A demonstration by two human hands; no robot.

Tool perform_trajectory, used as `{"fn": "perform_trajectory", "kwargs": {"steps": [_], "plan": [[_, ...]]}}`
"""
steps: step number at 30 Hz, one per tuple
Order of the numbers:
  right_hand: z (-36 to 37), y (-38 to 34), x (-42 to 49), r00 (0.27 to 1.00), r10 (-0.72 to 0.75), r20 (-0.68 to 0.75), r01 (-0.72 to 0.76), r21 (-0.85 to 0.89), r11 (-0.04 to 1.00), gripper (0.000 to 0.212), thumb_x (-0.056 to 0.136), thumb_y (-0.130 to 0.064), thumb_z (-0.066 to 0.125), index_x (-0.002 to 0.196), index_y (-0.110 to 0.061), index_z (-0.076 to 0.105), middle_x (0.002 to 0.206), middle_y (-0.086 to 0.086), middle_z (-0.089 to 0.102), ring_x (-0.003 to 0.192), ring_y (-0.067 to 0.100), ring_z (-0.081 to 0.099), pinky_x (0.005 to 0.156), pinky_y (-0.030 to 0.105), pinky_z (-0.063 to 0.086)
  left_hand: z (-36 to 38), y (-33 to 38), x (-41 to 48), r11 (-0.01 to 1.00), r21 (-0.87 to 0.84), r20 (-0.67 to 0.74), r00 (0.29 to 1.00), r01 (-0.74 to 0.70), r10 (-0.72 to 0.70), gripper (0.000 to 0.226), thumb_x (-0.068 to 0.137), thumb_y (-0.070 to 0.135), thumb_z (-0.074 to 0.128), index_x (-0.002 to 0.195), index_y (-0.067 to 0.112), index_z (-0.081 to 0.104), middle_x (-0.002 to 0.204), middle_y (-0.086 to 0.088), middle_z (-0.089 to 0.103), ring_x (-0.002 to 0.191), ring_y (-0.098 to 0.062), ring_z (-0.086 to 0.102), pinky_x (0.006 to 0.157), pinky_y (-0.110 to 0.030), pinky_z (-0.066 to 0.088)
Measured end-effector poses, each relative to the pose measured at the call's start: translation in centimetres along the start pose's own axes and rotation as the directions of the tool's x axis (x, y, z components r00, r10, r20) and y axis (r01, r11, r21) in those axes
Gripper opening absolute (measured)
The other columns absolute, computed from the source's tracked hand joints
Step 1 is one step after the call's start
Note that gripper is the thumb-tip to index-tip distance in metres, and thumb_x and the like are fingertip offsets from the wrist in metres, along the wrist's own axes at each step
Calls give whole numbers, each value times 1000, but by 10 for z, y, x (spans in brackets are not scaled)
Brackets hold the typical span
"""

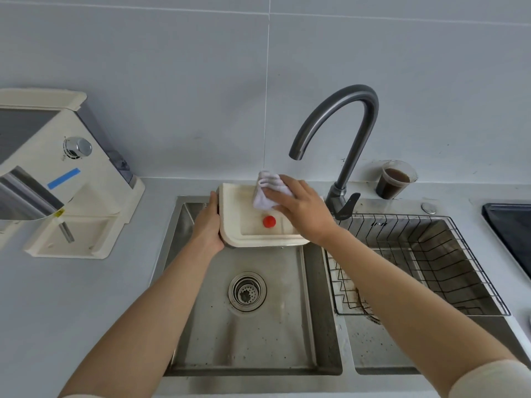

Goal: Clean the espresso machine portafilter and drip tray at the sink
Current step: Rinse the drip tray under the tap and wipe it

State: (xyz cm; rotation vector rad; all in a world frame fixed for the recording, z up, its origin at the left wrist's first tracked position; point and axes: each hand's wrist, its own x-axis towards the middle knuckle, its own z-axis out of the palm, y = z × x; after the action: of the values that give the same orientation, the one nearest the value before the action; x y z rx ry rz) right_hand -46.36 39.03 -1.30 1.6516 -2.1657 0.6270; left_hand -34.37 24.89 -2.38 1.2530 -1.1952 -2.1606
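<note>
The drip tray (244, 238) sits over the sink (258, 340), espresso machine (57, 182) left, faucet (342, 133) right.

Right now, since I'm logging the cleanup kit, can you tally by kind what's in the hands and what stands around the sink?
drip tray: 1
red float: 1
cloth: 1
cup of coffee: 1
wire basket: 1
faucet: 1
espresso machine: 1
Total: 7
</note>
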Motion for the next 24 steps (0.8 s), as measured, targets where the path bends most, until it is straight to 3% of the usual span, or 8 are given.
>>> {"fn": "perform_trajectory", "kwargs": {"steps": [3, 5, 8, 11, 14, 17, 20, 24], "plan": [[11, 1, 8, 987, -157, 36, 159, -77, 984, 40, 75, -22, 65, 115, -20, 65, 116, 17, 63, 87, 34, 64, 69, 40, 54, 5, -3, -1, 999, 28, 31, 999, 32, -33, 43, 95, 45, 41, 101, 8, 62, 92, -8, 67, 83, -23, 64, 81, -38, 50], [17, 2, 9, 972, -230, 45, 234, -104, 967, 43, 77, -26, 62, 120, -24, 57, 118, 14, 60, 86, 32, 64, 67, 38, 53, 3, -4, 0, 998, 19, 48, 997, 63, -64, 45, 94, 47, 42, 105, 8, 63, 101, -10, 68, 92, -25, 65, 92, -41, 49], [21, 4, 9, 959, -283, 7, 282, -121, 952, 40, 83, -36, 46, 120, -26, 54, 119, 8, 45, 84, 29, 61, 65, 35, 53, -1, -4, 0, 995, 14, 71, 993, 94, -95, 42, 95, 48, 39, 99, 12, 62, 100, -8, 67, 90, -24, 64, 80, -38, 51], [25, 7, 8, 957, -289, -2, 285, -159, 945, 39, 82, -34, 45, 120, -29, 54, 114, 6, 40, 86, 23, 47, 62, 33, 51, -4, -4, 2, 991, -11, 80, 988, 130, -129, 44, 95, 49, 37, 109, 13, 60, 101, -8, 67, 91, -24, 64, 71, -36, 51], [28, 10, 3, 954, -299, 28, 300, -155, 941, 41, 78, -24, 60, 117, -31, 53, 113, 5, 40, 79, 26, 58, 59, 34, 51, -5, -4, 2, 992, -6, 69, 990, 125, -125, 41, 96, 46, 37, 107, 13, 59, 95, -6, 66, 84, -21, 63, 66, -34, 49], [27, 12, -1, 947, -306, 99, 316, -109, 942, 59, 63, -21, 82, 114, -33, 57, 115, 7, 41, 77, 29, 61, 60, 35, 50, -6, -5, 1, 995, 27, 21, 995, 93, -94, 39, 95, 45, 42, 99, 11, 61, 89, -5, 66, 79, -20, 63, 66, -33, 50], [24, 9, 1, 951, -280, 133, 294, -108, 950, 53, 60, -20, 85, 108, -31, 66, 114, 6, 40, 75, 30, 62, 60, 36, 50, -7, -6, 5, 995, 28, 8, 995, 95, -95, 37, 95, 44, 43, 91, 12, 61, 86, -4, 66, 77, -19, 63, 70, -33, 51], [25, 8, 6, 960, -241, 140, 261, -146, 954, 49, 56, -19, 87, 101, -31, 71, 110, 4, 39, 70, 28, 62, 58, 33, 49, -5, -3, 4, 997, 14, -13, 997, 78, -77, 37, 96, 45, 39, 89, 14, 60, 87, -3, 65, 75, -19, 61, 61, -32, 48]]}}
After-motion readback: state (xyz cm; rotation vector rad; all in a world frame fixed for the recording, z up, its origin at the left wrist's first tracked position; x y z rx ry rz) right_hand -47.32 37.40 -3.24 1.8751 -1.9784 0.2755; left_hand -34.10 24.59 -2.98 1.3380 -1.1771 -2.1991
